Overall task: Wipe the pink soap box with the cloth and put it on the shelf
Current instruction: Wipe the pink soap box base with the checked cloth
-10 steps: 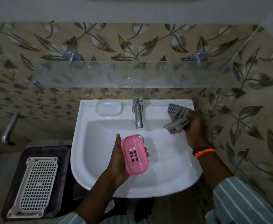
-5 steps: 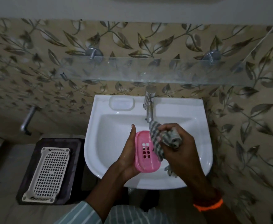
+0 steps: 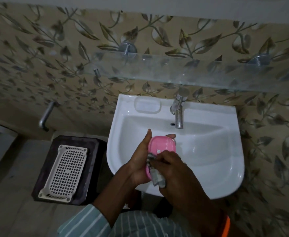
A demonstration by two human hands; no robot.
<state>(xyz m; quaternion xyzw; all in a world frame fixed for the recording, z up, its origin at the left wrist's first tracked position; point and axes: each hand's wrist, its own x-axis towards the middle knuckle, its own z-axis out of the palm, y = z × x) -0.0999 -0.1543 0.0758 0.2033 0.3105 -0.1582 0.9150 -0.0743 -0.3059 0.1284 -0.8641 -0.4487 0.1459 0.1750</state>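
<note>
My left hand (image 3: pixel 139 161) grips a pink plastic soap dish (image 3: pixel 162 145) over the front left of the white washbasin (image 3: pixel 225 177). The dish faces up, with slots near its middle. My right hand (image 3: pixel 177 170) holds a bunched checked cloth (image 3: pixel 155 177) and presses it onto the near half of the dish. Most of the cloth is hidden under my right hand.
A chrome tap (image 3: pixel 178 112) stands at the basin's back, beside a moulded soap recess (image 3: pixel 148 105). A glass shelf (image 3: pixel 183 71) juts from the leaf-patterned wall above. Left of the basin, a white slotted tray (image 3: pixel 65 170) lies on a dark stool (image 3: pixel 92 185).
My right hand brought the cloth from the basin's right rim onto the soap dish and has slid it toward the near end. The camera has shifted left.
</note>
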